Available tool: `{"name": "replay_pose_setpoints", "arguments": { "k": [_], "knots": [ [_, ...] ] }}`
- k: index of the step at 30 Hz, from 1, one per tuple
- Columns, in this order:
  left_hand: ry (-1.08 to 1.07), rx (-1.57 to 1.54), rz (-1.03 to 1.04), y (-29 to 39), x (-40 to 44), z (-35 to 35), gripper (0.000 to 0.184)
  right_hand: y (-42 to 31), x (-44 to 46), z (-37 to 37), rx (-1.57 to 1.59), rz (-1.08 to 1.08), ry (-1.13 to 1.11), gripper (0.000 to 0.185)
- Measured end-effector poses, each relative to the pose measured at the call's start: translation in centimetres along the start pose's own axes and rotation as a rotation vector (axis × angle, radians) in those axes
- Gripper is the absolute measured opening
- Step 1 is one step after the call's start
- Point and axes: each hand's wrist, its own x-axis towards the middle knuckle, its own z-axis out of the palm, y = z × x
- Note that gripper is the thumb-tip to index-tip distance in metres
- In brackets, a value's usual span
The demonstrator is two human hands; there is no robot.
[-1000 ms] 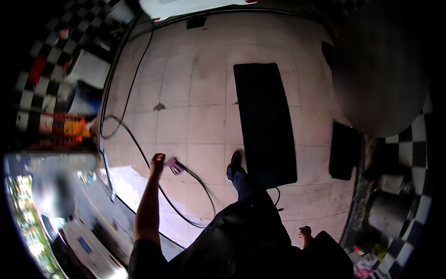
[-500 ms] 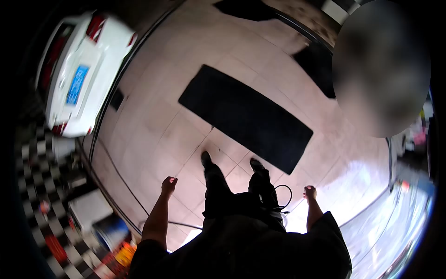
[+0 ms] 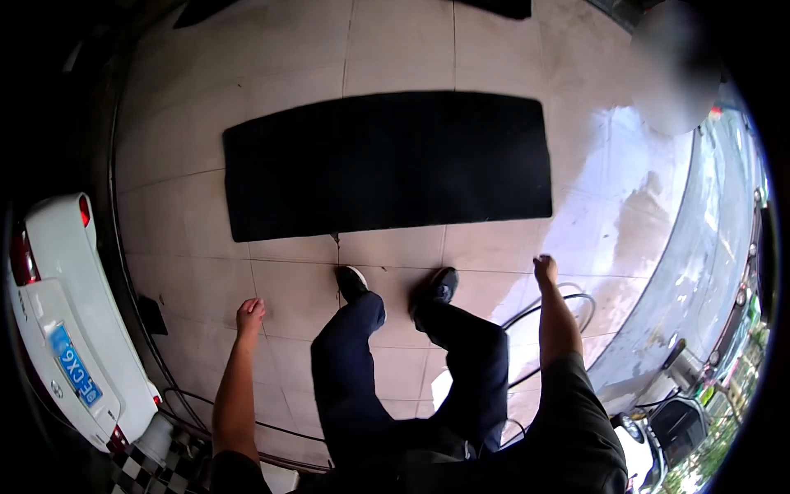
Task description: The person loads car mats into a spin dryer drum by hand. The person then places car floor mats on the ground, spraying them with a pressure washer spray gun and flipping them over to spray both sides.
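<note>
A wide black mat (image 3: 387, 165) lies flat on the tiled floor, just beyond my feet. My left hand (image 3: 251, 313) hangs over the tiles left of my legs, short of the mat's near left corner. Its fingers are loosely curled, and nothing shows in them. Out to the right, my right hand (image 3: 545, 267) is held in the air nearer the mat's right end, its fingers curled in with no object visible. Neither hand touches the mat. My knees are bent, with both shoes (image 3: 352, 281) close to the mat's near edge.
A white car (image 3: 70, 329) stands at the left. A dark hose or cable (image 3: 568, 298) loops across the floor on the right, beside wet, shiny tiles (image 3: 625, 165). Other dark pieces (image 3: 498, 6) lie at the far edge. More vehicles (image 3: 679, 428) stand at lower right.
My view has swung round to the right, so the mat now lies across in front of me and looks nearer. My knees have bent, and both hands remain curled.
</note>
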Motion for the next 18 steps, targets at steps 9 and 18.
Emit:
{"name": "replay_pose_setpoints", "arguments": {
  "k": [9, 18],
  "knots": [
    [-0.096, -0.255, 0.047, -4.3, 24.7, 10.5, 0.040, -3.8, 14.6, 18.7, 0.912, 0.472, 0.021, 0.042],
    [-0.346, -0.230, 0.292, 2.2, 33.3, 17.5, 0.039, -5.4, 20.4, 21.2, 1.186, 0.291, 0.512, 0.024]
  ]
}}
